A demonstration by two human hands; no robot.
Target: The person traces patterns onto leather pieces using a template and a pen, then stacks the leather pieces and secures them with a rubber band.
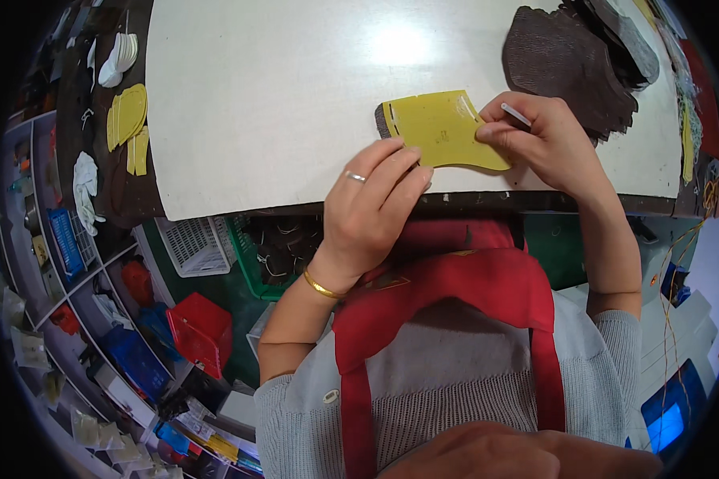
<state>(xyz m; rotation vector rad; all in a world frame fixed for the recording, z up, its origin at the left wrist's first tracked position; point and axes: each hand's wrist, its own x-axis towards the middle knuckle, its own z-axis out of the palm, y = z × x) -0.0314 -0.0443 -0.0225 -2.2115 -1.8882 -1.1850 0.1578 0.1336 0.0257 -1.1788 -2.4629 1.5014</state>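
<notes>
A yellow curved template (pixel 439 128) lies near the front edge of the white table (pixel 256 96), on top of a dark brown leather piece whose edge shows at the template's left side (pixel 381 121). My left hand (pixel 371 203), with a ring and a gold bangle, presses its fingertips on the template's lower left edge. My right hand (pixel 539 140) holds a thin silver pen (pixel 516 114) and rests on the template's right end.
A stack of dark brown cut leather pieces (pixel 567 56) sits at the table's back right. More yellow templates (pixel 128 120) and white pieces lie on a dark surface to the left. Below the table are white, green and red baskets (pixel 200 327) and shelves.
</notes>
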